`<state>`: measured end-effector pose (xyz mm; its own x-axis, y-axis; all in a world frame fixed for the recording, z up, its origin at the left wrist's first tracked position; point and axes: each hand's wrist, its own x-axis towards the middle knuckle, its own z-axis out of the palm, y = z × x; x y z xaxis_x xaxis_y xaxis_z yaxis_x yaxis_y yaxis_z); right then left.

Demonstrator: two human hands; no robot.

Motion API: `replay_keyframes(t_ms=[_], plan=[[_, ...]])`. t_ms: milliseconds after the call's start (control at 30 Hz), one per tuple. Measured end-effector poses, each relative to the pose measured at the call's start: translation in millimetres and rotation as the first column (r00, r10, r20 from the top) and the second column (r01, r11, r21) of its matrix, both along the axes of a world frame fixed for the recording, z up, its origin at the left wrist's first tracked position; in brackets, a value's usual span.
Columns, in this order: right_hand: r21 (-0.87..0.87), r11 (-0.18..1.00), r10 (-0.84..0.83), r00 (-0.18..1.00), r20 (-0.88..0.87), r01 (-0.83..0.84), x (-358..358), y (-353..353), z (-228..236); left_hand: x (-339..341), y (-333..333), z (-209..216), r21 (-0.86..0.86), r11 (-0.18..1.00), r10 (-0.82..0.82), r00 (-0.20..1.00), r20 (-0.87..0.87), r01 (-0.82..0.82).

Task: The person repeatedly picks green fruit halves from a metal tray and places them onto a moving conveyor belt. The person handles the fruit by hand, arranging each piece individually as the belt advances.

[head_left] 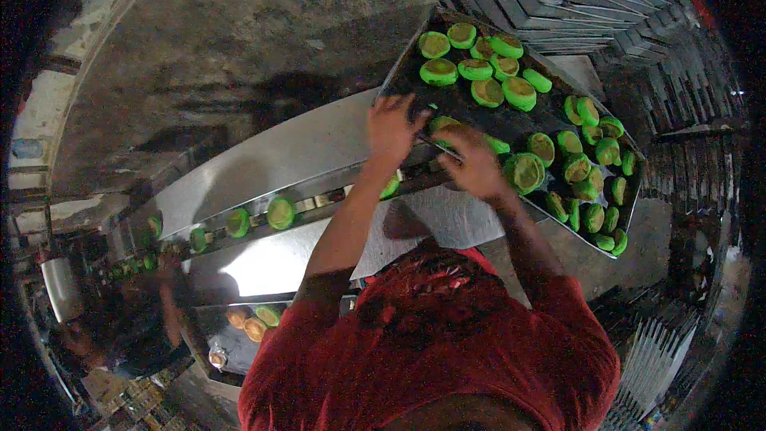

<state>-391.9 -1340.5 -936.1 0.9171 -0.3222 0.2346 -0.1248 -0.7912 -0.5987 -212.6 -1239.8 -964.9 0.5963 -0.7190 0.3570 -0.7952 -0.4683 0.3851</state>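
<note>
Your left grip [391, 129] and right grip [474, 164] curl over the near side of the tray [546, 117]; I can't tell whether either pinches anything. Green rounds [519, 95] there look light, soft: cradle their rims.

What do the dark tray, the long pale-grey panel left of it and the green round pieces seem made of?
Dark tray: probably metal, with a dull, darkened face and a thin, lighter rim.
Long pale-grey panel: likely bare sheet metal, given its smooth satin sheen.
Green round pieces: perhaps baked dough, matt, with bright green sides and browner faces; unconfirmed by look alone.
</note>
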Motion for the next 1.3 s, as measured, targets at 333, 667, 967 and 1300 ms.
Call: replay_keyframes(t_ms=[333,667,967,1300], plan=[[0.398,0.892,-0.124,0.963,-0.239,0.213,-38.1,-90.9,-35.0,-32.4,13.3,8.8,-0.404,0.911,-0.263,0.87,-0.416,0.083],[0.852,0.521,-0.002,0.999,0.049,-0.041,5.6,10.2,-97.6,-79.2,103.4,19.2,-0.181,0.94,-0.292,0.956,0.008,0.289],[0.468,0.877,-0.017,0.98,-0.199,0.111,25.1,54.3,-46.6,-25.6,163.8,-106.8,-0.198,0.889,0.222,0.767,-0.602,-0.413],[-0.098,0.892,-0.443,0.897,0.0,0.441,-49.8,7.0,-4.5,-61.1,34.6,-5.0,-0.118,0.99,-0.105,0.973,-0.206,0.081]])
